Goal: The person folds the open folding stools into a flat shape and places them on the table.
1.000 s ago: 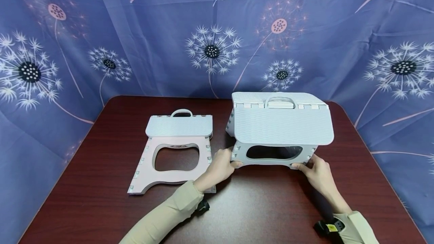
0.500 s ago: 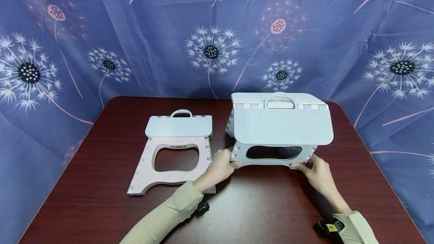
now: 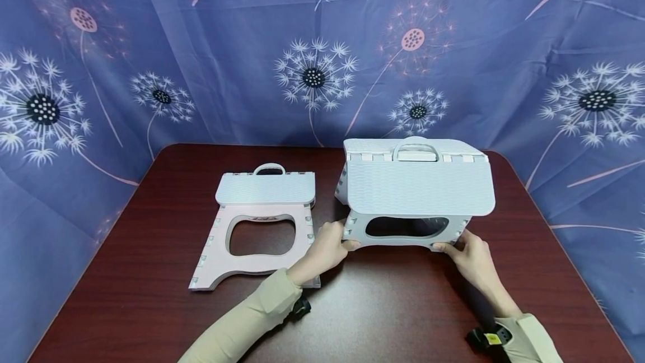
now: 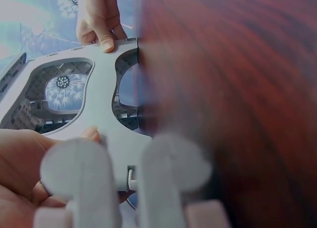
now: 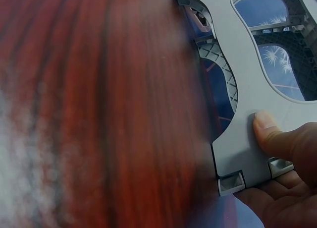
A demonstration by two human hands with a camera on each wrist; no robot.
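A light grey-white folding step stool (image 3: pixel 420 186) stands partly unfolded at the right of the table, its two ribbed top halves sloping down from the handle. My left hand (image 3: pixel 330 246) grips its near leg panel at the lower left corner, thumb in front. At the lower right corner my right hand (image 3: pixel 472 256) pinches the same panel; in the right wrist view the thumb (image 5: pixel 270 131) presses its face and the fingers lie behind. To the left lies a second folding stool (image 3: pixel 267 189), folded flat, with a pinkish leg panel; my left forearm passes over its lower right corner.
The dark red-brown wooden table (image 3: pixel 383 318) has rounded far corners. A blue curtain (image 3: pixel 242 60) with dandelion prints hangs right behind its far edge. Black wrist straps (image 3: pixel 300 308) sit at both cuffs. Blurred pale stool parts (image 4: pixel 173 173) fill the bottom of the left wrist view.
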